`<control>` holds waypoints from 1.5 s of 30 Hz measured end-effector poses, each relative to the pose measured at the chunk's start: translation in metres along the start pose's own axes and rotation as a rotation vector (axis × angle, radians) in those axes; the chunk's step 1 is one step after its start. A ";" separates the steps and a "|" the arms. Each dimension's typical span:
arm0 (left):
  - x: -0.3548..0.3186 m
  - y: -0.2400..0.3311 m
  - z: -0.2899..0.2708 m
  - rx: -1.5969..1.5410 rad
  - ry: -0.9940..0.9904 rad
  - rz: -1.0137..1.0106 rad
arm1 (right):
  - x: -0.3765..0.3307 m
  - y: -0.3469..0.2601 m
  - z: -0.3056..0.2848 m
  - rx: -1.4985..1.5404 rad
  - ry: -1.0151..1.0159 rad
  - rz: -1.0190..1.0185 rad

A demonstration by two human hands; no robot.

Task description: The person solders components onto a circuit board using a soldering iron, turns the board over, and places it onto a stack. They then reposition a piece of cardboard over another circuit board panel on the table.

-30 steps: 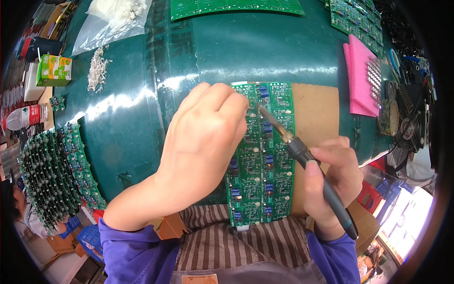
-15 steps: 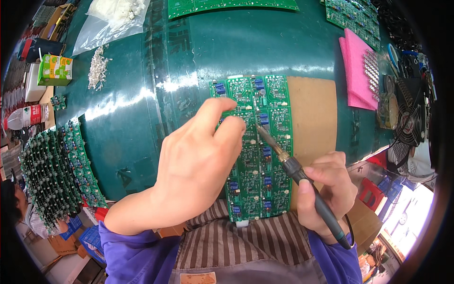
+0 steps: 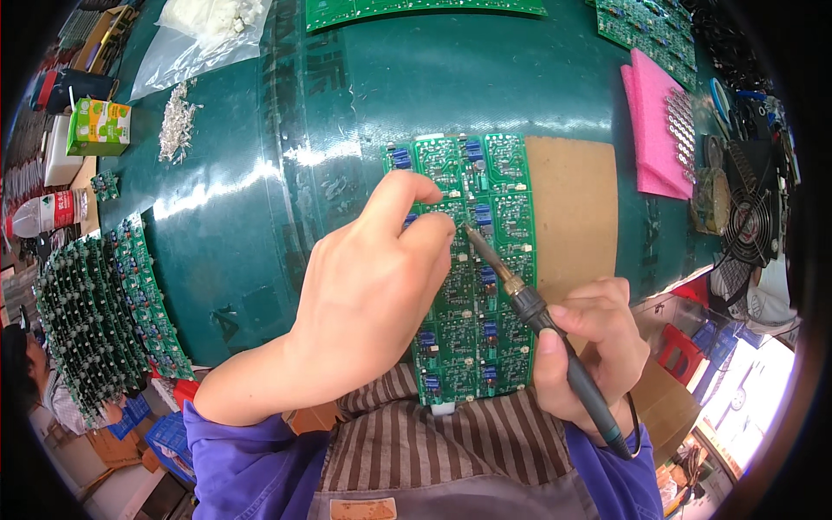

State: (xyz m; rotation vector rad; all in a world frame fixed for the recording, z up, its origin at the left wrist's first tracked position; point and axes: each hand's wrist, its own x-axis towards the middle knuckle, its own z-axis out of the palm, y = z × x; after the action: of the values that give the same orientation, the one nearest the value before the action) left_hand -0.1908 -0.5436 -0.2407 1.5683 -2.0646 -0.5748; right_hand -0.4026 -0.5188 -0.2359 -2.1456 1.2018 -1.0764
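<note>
A long green circuit board panel (image 3: 508, 373), set with blue parts and small white connectors, lies in front of me, its near end over my striped apron. My left hand (image 3: 364, 286) arches over its left side, thumb and index finger curled together. Whatever is between those fingertips is hidden. In my right hand (image 3: 598, 347) is a soldering iron (image 3: 530, 305), gripped like a pen. Its tip meets or hovers just above the panel's middle column, close to my left fingertips; I cannot tell if it touches.
Brown cardboard (image 3: 574, 217) lies beside the panel on the green mat (image 3: 485, 87). Loose small silvery parts (image 3: 179, 126), a plastic bag (image 3: 204, 43) and stacked boards (image 3: 82, 321) are at left. Pink foam (image 3: 654, 130) and a fan (image 3: 750, 204) stand at right.
The soldering iron and my right hand have shifted slightly left. My left hand has moved a little to the right, keeping its curled pose.
</note>
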 end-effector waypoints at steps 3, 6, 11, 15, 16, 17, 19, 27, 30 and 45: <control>0.001 0.002 -0.002 0.002 -0.016 -0.003 | -0.001 0.000 0.000 -0.007 0.001 0.000; 0.001 0.005 -0.005 -0.012 -0.020 -0.031 | 0.000 -0.001 -0.001 -0.008 -0.006 0.000; -0.002 0.004 -0.003 -0.006 -0.018 -0.026 | -0.001 -0.002 -0.003 -0.014 -0.022 -0.015; -0.004 0.002 -0.003 0.008 0.001 -0.026 | -0.003 -0.004 -0.001 0.012 -0.016 0.016; -0.003 0.002 -0.002 -0.002 0.005 -0.037 | -0.002 -0.003 0.000 0.012 -0.011 0.015; -0.003 0.001 -0.001 -0.012 0.009 -0.048 | -0.002 -0.003 0.001 0.013 -0.007 0.014; -0.002 0.001 0.001 -0.020 0.025 -0.045 | -0.002 -0.003 0.002 0.009 -0.005 0.010; -0.002 -0.001 0.003 0.018 0.023 -0.006 | 0.000 -0.003 0.001 0.015 -0.014 0.004; -0.002 0.002 0.001 0.048 -0.014 -0.021 | 0.000 -0.004 -0.003 0.009 -0.033 0.002; -0.018 0.017 -0.016 0.097 0.055 -0.033 | -0.007 -0.005 -0.005 0.022 0.034 0.027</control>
State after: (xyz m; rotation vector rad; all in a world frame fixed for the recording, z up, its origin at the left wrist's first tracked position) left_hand -0.1898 -0.5221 -0.2199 1.6572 -2.0564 -0.4445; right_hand -0.4064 -0.5100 -0.2326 -2.0958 1.2251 -1.1134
